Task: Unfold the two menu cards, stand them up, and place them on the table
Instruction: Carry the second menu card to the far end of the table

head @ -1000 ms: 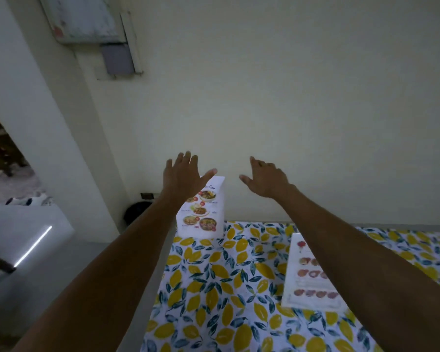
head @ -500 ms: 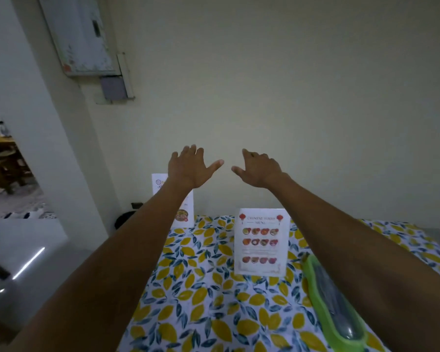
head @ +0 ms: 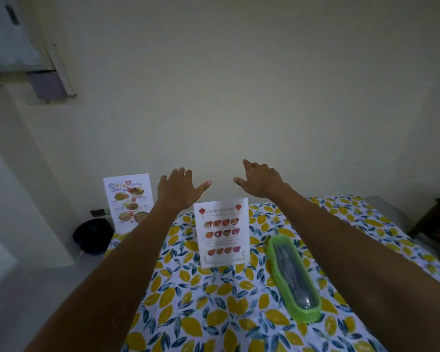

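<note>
Two white menu cards stand upright on the lemon-patterned table [head: 214, 301]. One card with large dish photos [head: 128, 201] is at the table's far left corner. The other, a Chinese food menu card [head: 222, 236], stands near the middle. My left hand [head: 179, 190] is raised above and between the two cards, fingers spread, holding nothing. My right hand [head: 258, 180] hovers above and to the right of the middle card, also spread and empty. Neither hand touches a card.
A green elongated lidded container [head: 294, 279] with cutlery inside lies right of the middle card, partly under my right forearm. A dark round object [head: 93, 236] sits on the floor by the wall at left. A dark wooden cabinet [head: 437, 232] stands at right.
The view has shifted downward and rightward, so both cards and the green container now show fully. The middle card now stands upright instead of leaning flat. Both hands stay raised and empty.
</note>
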